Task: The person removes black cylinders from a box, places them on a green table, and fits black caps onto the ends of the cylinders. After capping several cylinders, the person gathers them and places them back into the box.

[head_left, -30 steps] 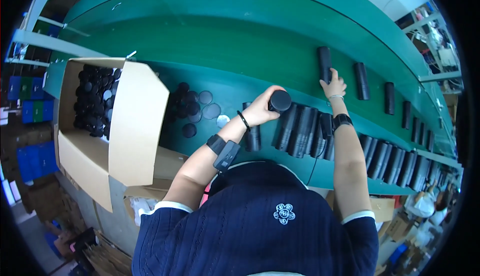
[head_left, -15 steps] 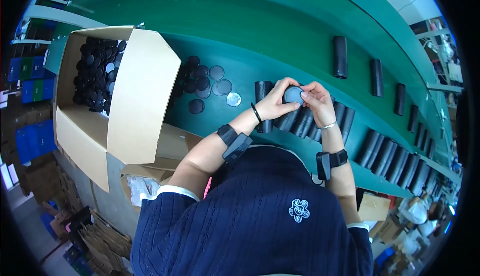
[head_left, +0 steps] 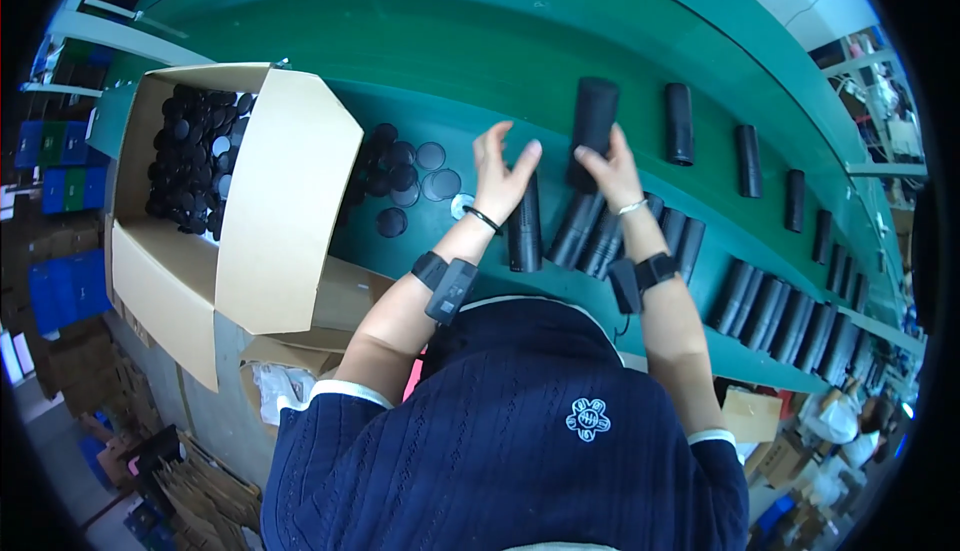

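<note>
In my right hand [head_left: 622, 173] is a black cylindrical tube [head_left: 597, 111], slightly blurred, raised over the far side of the bench with my thumb against its lower end. My left hand [head_left: 503, 173] is open, thumb and fingers apart and nothing between them. Just beside it, another black tube [head_left: 525, 231] lies on the green bench. More black tubes [head_left: 602, 243] lie in a row below my right hand. To the left of my left hand are loose dark round discs [head_left: 402, 176] and one shiny silvery disc [head_left: 462, 206].
An open cardboard box [head_left: 290, 201] full of black discs [head_left: 200, 151] stands at the left. Along the green belt [head_left: 450, 61] at the far side, single black tubes [head_left: 679, 126] stretch to the right. Another row of tubes [head_left: 770, 313] lies at the right near edge.
My hands have parted. The right has moved up and away with the tube, now turned lengthwise, where before its round end faced up; the left has let go and shifted left.
</note>
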The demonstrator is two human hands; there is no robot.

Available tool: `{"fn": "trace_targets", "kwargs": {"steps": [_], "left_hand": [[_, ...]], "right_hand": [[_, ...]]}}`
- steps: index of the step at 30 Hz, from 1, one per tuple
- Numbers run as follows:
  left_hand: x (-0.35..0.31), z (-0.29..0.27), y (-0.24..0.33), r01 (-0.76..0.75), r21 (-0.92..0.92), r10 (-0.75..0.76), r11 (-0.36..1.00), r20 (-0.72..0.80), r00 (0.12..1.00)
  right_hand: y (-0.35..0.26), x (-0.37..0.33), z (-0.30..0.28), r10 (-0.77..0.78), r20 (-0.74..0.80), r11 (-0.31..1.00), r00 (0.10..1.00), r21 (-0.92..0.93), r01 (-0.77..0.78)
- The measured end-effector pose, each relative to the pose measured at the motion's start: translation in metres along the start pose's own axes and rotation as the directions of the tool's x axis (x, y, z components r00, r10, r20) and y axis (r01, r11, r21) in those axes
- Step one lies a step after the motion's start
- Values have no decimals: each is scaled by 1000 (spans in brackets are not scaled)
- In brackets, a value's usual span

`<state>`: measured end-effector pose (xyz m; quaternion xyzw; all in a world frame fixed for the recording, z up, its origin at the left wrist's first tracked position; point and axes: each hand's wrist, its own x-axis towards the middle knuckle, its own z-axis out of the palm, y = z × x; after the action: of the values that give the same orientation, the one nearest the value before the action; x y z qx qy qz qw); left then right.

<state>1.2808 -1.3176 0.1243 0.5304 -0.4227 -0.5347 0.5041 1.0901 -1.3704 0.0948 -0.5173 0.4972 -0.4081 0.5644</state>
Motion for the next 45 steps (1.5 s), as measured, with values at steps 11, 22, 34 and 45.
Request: {"fn": "trace_targets", "kwargs": {"steps": [11, 22, 34, 45], "left_hand": [[-14, -21, -23, -118, 395, -13, 911, 314, 949], [-39, -22, -20, -168, 157, 81, 973, 450, 889], [-58, -17, -25, -323, 185, 207, 928, 466, 860], [-53, -33, -26, 0, -150, 28, 989, 189, 982]], "right_hand": [[49, 100, -96, -70, -353, 652, 933, -724, -225], [-28, -52, 20, 216, 394, 942, 893, 155, -297], [-26, -90, 15, 73, 394, 965, 916, 204, -165], [-16, -86, 31, 178, 293, 941, 939, 230, -250]]}}
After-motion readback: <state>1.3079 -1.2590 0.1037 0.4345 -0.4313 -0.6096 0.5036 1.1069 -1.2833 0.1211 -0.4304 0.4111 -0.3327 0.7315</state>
